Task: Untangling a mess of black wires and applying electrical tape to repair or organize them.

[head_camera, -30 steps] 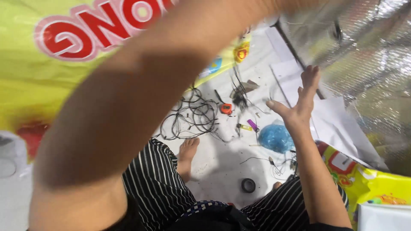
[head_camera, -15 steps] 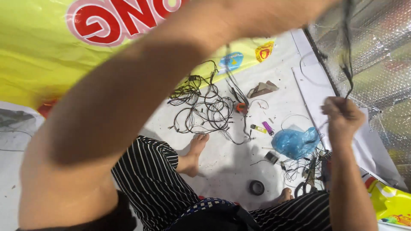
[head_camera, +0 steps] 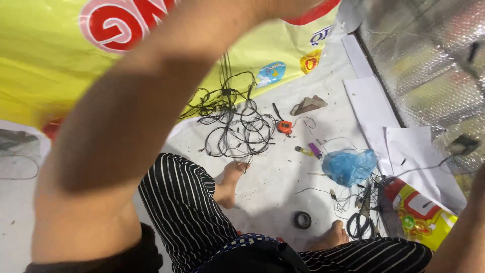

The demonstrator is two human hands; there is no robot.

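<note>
yellow-red banner (head_camera: 60, 65) behind, yellow packet (head_camera: 419, 212) right

The white floor (head_camera: 273, 187) between the bare feet is open. A tangle of black wires (head_camera: 235, 126) blocks the way ahead. The blue plastic bag (head_camera: 349, 167), scissors (head_camera: 361, 222) and tape roll (head_camera: 302, 220) crowd the right side.

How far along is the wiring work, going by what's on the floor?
Done: nothing visibly finished. In hand: thin black wires hang from the raised left arm, whose hand is out of frame, as is the right hand. Left: the tangled pile of black wires lies loose, with the black tape roll, black-handled scissors and orange tape measure lying untouched.
</note>
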